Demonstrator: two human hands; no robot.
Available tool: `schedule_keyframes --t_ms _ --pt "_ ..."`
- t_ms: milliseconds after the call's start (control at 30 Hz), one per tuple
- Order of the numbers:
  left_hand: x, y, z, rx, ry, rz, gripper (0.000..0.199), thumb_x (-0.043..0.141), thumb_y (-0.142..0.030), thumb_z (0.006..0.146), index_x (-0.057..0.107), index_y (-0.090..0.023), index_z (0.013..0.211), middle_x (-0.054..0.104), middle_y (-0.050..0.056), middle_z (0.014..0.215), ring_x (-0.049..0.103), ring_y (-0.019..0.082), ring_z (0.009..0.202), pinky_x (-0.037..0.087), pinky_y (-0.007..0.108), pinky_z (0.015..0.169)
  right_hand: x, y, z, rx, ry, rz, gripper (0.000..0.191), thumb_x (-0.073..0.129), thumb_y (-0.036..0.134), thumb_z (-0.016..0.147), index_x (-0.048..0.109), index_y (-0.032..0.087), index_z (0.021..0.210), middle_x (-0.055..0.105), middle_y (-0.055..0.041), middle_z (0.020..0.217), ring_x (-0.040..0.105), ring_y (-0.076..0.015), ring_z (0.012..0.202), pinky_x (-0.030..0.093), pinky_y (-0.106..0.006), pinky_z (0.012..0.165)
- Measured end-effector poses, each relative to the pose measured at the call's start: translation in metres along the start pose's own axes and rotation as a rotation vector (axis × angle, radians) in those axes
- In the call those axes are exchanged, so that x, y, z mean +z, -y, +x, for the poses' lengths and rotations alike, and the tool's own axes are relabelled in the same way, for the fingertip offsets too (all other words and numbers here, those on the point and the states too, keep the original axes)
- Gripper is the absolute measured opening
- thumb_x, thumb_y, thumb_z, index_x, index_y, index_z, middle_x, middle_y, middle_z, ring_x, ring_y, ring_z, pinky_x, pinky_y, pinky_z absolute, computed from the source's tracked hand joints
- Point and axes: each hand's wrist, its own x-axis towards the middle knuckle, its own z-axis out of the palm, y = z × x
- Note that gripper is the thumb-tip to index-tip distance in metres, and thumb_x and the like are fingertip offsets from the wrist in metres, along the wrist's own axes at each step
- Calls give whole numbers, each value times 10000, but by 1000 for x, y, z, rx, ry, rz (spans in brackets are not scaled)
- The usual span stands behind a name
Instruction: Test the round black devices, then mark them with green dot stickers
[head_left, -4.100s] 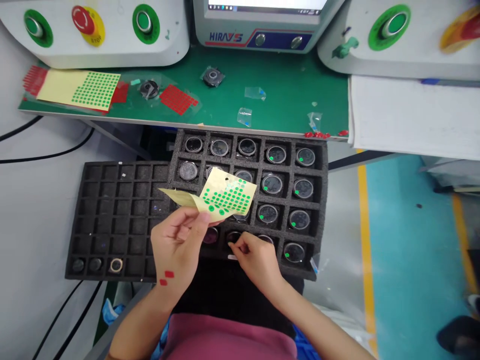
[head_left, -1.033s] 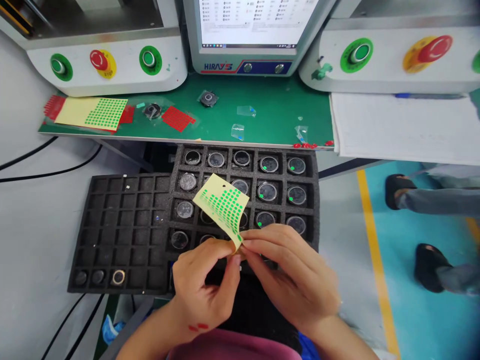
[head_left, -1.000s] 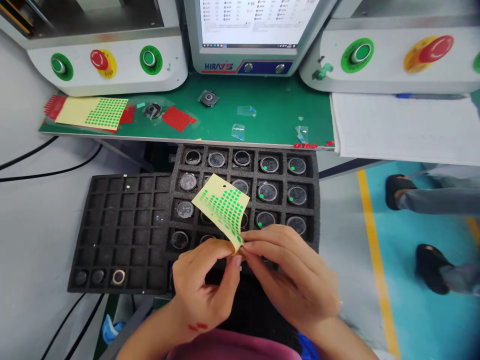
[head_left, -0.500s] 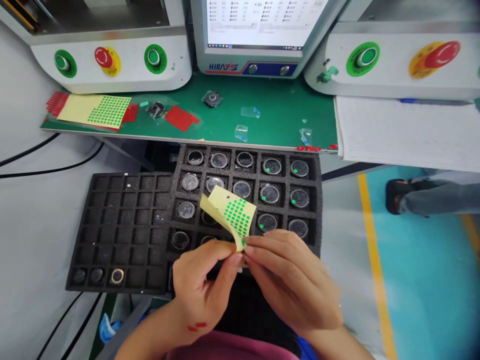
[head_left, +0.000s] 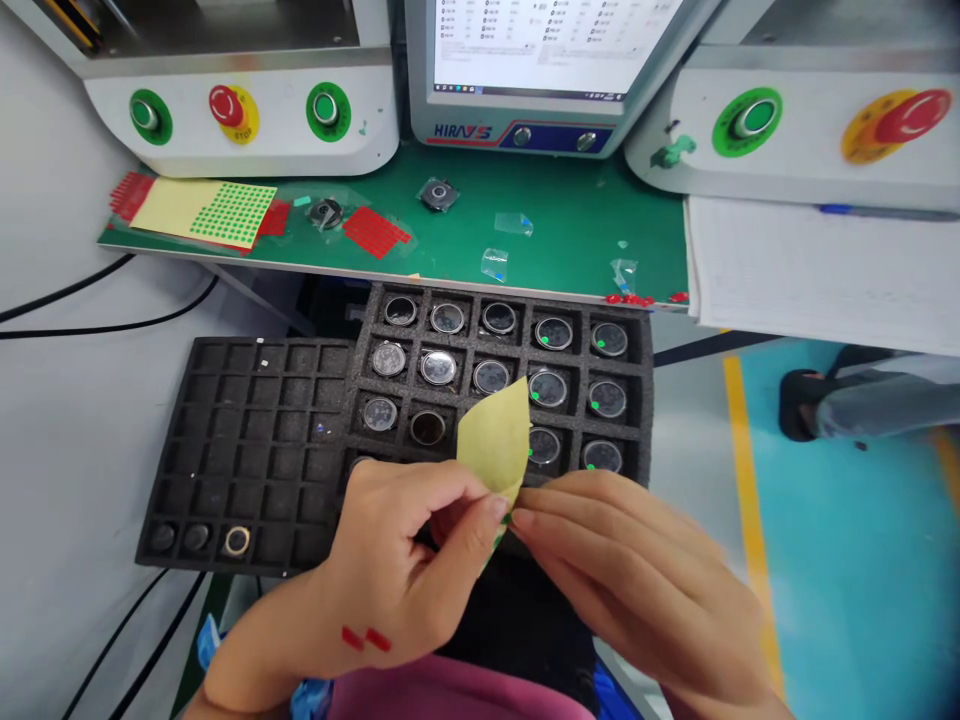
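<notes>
My left hand (head_left: 420, 560) is closed on a pale yellow sticker sheet (head_left: 495, 430), pinching it between thumb and forefinger. The sheet curls upward, its plain back showing and some green dots visible at its lower edge. At that edge, my right hand (head_left: 630, 560) has its fingertips pinched on a green dot sticker (head_left: 508, 519). Beneath both hands lies a black foam tray (head_left: 646, 400) with round, watch-like discs in its compartments. A disc (head_left: 609, 339) in the right-hand column bears a green dot, as do several others there. Hands and sheet hide the tray's lower part.
Left of the hands is a second black tray (head_left: 262, 460), with 3 round pieces in its bottom row. A green bench (head_left: 570, 220) holds sticker sheets (head_left: 232, 213), red stickers (head_left: 377, 232) and plastic scraps. A monitor (head_left: 517, 130) stands behind; papers (head_left: 787, 270) lie right. Someone's leg (head_left: 870, 410) shows.
The sheet has bent over, so its plain back shows instead of its rows of green dots. Both hands have shifted slightly right in view. A green dot now shows on the third-row disc at right.
</notes>
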Motion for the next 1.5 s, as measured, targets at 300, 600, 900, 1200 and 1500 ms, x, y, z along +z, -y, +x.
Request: schedule_keyframes --t_ms 300,600,900,1200,1500 --pt "0 -7 4 -21 24 -1 337 569 -167 879 590 -147 543 535 -33 460 444 55 412 311 206 411 -8 1 8 -9 5 19 119 592 99 909 658 143 997 757 -55 821 699 -146 733 584 -258 641" --pt "10 -4 7 -384 -7 -384 349 678 -247 802 575 -160 479 557 -38 419 480 56 382 363 137 378 3 11 7 184 -175 162 222 640 15 841 636 171 998 732 -33 783 692 -134 672 584 -234 596" --pt "13 -6 7 -517 -17 -520 348 651 -279 807 570 -154 493 527 -49 407 458 29 366 360 109 392 2 12 5 119 -140 6 157 629 25 859 653 118 984 741 -83 813 704 -158 765 600 -263 659" --pt "15 -7 8 -560 7 -584 376 634 -306 819 547 -154 486 509 -50 392 440 28 358 344 117 388 5 9 1 73 -139 -15 214 617 4 860 630 112 1045 740 -96 865 688 -167 820 589 -296 672" --pt "15 -9 9 -553 9 -590 380 633 -302 821 531 -154 486 507 -52 394 437 25 355 344 109 386 7 8 0 62 -200 15 244 630 -26 823 637 106 1028 744 -96 866 694 -178 794 586 -302 659"
